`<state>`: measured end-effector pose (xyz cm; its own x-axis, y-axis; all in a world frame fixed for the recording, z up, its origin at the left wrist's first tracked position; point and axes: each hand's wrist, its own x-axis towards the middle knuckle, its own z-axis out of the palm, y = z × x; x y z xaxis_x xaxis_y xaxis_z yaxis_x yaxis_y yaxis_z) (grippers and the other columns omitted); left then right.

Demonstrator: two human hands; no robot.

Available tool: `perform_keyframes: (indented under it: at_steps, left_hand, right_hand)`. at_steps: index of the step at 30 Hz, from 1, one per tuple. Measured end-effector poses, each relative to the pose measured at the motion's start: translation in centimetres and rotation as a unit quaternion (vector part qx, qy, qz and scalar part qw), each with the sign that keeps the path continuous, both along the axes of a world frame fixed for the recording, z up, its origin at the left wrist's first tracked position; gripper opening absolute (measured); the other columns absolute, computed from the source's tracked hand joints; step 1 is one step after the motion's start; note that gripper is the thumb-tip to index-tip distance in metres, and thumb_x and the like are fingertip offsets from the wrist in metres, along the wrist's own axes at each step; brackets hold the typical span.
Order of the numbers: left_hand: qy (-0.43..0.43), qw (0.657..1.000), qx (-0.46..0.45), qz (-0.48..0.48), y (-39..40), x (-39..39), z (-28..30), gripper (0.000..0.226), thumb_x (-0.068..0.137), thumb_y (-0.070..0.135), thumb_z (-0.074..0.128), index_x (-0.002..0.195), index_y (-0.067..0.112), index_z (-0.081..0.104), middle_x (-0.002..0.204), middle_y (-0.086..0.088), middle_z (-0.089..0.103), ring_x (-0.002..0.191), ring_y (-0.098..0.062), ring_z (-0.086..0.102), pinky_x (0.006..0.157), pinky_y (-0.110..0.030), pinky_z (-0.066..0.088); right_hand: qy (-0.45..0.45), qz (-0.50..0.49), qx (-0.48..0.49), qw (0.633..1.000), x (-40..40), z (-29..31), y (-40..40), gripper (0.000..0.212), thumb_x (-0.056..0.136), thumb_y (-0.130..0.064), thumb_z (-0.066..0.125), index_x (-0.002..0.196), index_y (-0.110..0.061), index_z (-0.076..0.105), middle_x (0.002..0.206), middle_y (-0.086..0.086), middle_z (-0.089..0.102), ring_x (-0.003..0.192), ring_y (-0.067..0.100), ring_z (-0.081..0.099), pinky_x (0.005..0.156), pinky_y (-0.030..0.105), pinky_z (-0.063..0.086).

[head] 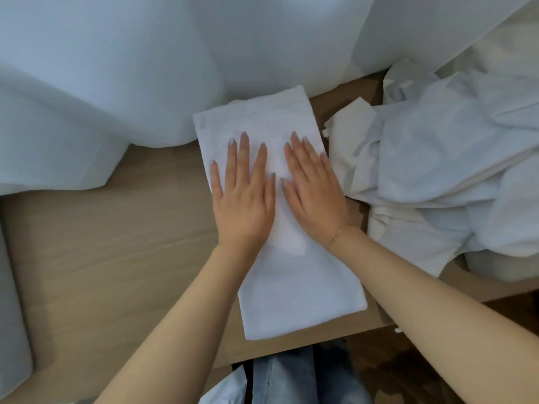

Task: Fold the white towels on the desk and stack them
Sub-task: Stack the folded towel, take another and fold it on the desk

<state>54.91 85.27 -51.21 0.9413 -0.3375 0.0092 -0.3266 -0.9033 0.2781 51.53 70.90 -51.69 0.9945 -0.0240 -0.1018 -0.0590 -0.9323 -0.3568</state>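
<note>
A white towel (274, 290), folded into a long narrow strip, lies on the wooden desk (122, 252) and runs from the curtain at the back to the desk's front edge. My left hand (243, 193) lies flat on the towel's middle, fingers straight and spread. My right hand (313, 191) presses flat beside it, fingers straight, with a thin bracelet on its wrist. A heap of crumpled white towels (443, 176) sits on the desk to the right, close to my right hand.
A pale curtain (145, 68) hangs along the back and spills onto the desk at the left. The desk's front edge runs just below the towel's near end. Below it my jeans (291, 377) and a dark wooden floor show.
</note>
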Motion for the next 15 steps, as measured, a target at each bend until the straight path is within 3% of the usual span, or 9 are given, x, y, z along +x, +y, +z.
perform_keyframes:
  at_steps: [3,7,12,15]
  left_hand:
    - [0.055,0.998,0.039,-0.012,0.5,0.0,-2.4,0.055,0.106,0.036,0.028,0.156,0.023,0.011,0.164,-0.008,0.004,0.152,-0.023,0.0,0.122,-0.048,0.0]
    - [0.058,0.996,0.062,-0.026,0.7,0.4,-2.8,0.057,0.105,0.039,0.024,0.157,0.022,0.007,0.165,-0.011,0.001,0.152,-0.025,-0.003,0.122,-0.05,0.001]
    - [0.111,0.991,0.071,-0.009,-0.5,0.1,0.0,0.058,0.105,0.04,0.023,0.158,0.023,0.005,0.165,-0.008,-0.006,0.151,-0.021,-0.01,0.121,-0.051,-0.005]
    - [0.095,0.994,0.054,-0.031,-2.8,-1.2,3.3,0.056,0.105,0.04,0.016,0.158,0.023,0.009,0.165,-0.006,-0.005,0.151,-0.019,-0.009,0.121,-0.048,-0.008]
  right_hand:
    - [0.071,-0.024,-0.009,0.997,-0.6,-1.6,-0.1,0.062,0.103,-0.039,0.024,0.153,-0.016,-0.004,0.163,0.0,-0.006,0.149,0.012,-0.008,0.122,0.037,0.0]
    - [0.065,-0.033,-0.001,0.997,-0.3,-2.1,-0.2,0.065,0.102,-0.041,0.027,0.154,-0.015,-0.001,0.163,0.001,-0.003,0.149,0.012,-0.006,0.122,0.036,0.001]
    - [0.102,-0.004,-0.038,0.994,-1.2,-0.1,-2.6,0.064,0.103,-0.045,0.02,0.154,-0.016,-0.006,0.163,0.0,-0.008,0.149,0.013,-0.008,0.122,0.041,-0.002]
    - [0.1,-0.049,-0.052,0.992,-3.6,2.7,-6.6,0.064,0.102,-0.043,0.021,0.154,-0.012,0.0,0.163,0.006,-0.003,0.15,0.019,-0.004,0.121,0.041,-0.006]
